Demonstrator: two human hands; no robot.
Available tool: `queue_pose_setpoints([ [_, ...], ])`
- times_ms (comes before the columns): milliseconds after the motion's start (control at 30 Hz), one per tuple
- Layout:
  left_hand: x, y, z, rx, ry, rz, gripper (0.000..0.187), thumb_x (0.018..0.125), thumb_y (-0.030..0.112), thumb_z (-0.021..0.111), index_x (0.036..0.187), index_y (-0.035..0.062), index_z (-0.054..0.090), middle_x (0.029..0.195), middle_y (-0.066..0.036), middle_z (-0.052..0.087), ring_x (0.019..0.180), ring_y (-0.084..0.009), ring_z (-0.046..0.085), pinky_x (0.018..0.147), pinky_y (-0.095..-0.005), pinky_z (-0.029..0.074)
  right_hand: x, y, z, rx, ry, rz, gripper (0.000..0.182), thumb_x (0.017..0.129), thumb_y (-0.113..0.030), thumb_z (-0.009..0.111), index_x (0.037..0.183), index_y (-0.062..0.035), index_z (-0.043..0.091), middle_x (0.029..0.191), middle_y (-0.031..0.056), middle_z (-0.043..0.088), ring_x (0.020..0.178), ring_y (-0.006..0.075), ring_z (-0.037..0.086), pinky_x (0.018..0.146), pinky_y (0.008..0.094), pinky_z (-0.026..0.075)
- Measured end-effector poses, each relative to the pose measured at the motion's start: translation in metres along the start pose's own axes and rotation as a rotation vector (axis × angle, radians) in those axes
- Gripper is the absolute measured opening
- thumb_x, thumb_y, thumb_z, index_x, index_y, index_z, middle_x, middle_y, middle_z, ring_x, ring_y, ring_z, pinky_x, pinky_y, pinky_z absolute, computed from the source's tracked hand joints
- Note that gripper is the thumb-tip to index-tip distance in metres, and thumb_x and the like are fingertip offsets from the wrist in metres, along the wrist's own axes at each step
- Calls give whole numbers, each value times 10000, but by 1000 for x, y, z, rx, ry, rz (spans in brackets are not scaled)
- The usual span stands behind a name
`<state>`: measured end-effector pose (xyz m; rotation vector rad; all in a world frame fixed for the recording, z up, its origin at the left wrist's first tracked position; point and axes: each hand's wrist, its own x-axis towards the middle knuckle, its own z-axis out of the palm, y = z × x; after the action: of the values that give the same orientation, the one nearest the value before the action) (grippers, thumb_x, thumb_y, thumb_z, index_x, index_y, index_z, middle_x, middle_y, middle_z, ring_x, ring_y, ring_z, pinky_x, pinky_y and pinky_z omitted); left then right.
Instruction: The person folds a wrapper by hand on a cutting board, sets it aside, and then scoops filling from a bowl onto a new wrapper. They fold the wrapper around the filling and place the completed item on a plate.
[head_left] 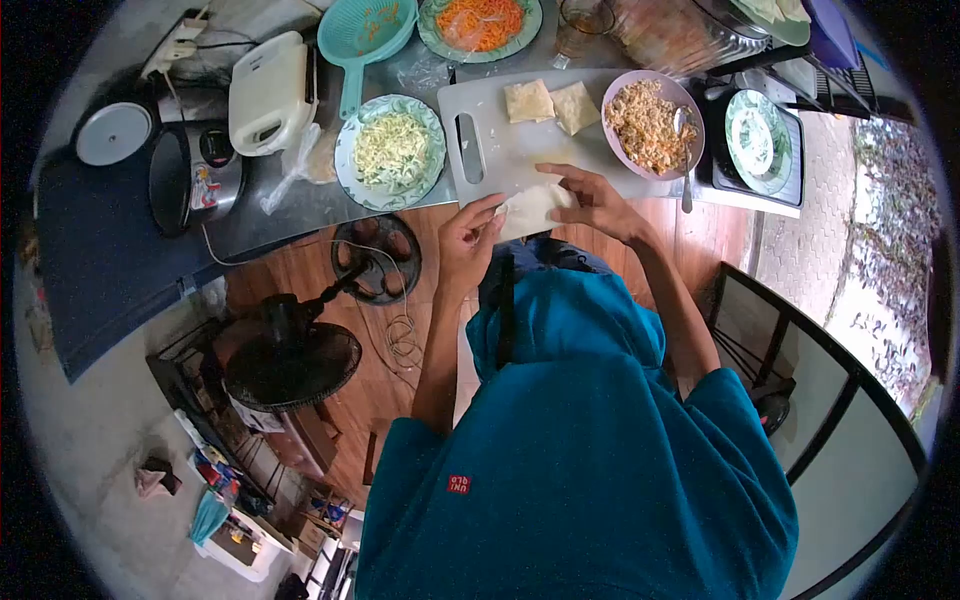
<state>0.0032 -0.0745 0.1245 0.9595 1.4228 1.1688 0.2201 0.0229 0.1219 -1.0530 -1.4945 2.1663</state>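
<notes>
A pale, thin dough wrapper (528, 212) is held up between my two hands, just in front of the counter's near edge. My left hand (468, 240) pinches its left side with thumb and fingers. At the wrapper's right end, my right hand (595, 205) grips with thumb and curled fingers. Behind them lies a white cutting board (520, 160) with two folded, square wrapped pieces, one a pale parcel (529, 102) and the other a second parcel (575, 107). A pink bowl (608, 140) of orange-flecked filling stands on the board's right side, a spoon (686, 180) resting in it.
Left of the board stands a plate of shredded cabbage (390, 150). Further back are a teal colander (352, 85), a plate of shredded carrot (480, 25) and a glass (583, 30). A sandwich maker (268, 95) sits at left, a green-rimmed plate (758, 140) at right. Below is a fan (290, 350).
</notes>
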Motion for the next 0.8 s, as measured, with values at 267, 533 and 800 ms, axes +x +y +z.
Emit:
queue_pose_setpoints([
  [267, 50, -36, -5, 254, 42, 26, 262, 915, 68, 599, 1171, 24, 640, 871, -96, 706, 695, -93, 593, 630, -244, 474, 47, 15, -20, -463, 224, 42, 570, 745, -126, 763, 1282, -86, 573, 1014, 137, 690, 925, 225, 653, 832, 361, 519],
  [533, 78, -72, 15, 748, 206, 307, 364, 833, 28, 593, 1194, -5, 564, 1129, -196, 596, 1095, -371, 534, 966, -468, 414, 98, 58, -30, -666, 593, -176, 446, 766, -96, 679, 1207, -87, 611, 860, 181, 683, 798, 370, 665, 725, 430, 537],
  [800, 75, -94, 20, 1003, 319, 264, 449, 836, 130, 626, 1264, 32, 532, 1126, -167, 579, 1117, -361, 486, 953, -499, 365, 97, 57, -43, -674, 713, -239, 431, 782, -79, 681, 1205, -84, 596, 926, 191, 689, 825, 360, 675, 736, 433, 538],
])
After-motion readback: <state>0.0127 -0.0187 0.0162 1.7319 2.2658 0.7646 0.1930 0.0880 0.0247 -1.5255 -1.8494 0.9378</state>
